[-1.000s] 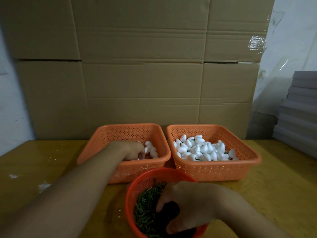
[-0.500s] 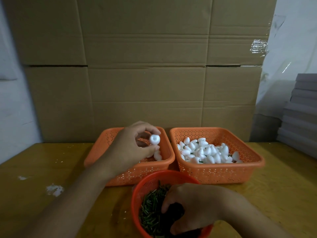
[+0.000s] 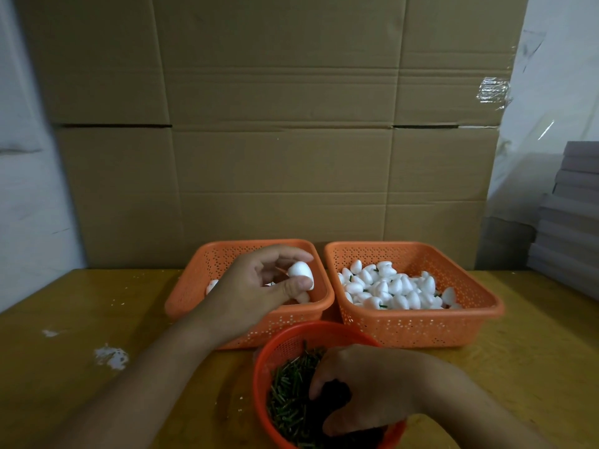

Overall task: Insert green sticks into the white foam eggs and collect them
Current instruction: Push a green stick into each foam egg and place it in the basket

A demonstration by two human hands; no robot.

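My left hand (image 3: 259, 285) pinches a white foam egg (image 3: 300, 273) between thumb and fingers, just above the left orange basket (image 3: 191, 296), where a few loose eggs lie. My right hand (image 3: 366, 384) is curled down inside the round red basket (image 3: 278, 346) among many green sticks (image 3: 290, 400); its fingertips are hidden, so I cannot see whether it holds a stick. The right orange basket (image 3: 453, 325) holds several white eggs with green sticks in them (image 3: 392, 288).
All three baskets stand on a yellow wooden table (image 3: 81, 367) with white crumbs on its left part. A large cardboard wall (image 3: 275, 140) rises right behind the baskets. Grey stacked boards (image 3: 573, 222) lie at the far right.
My left hand has lifted out of the left basket with one egg pinched and turned it slightly. My right hand has stayed in the stick basket.
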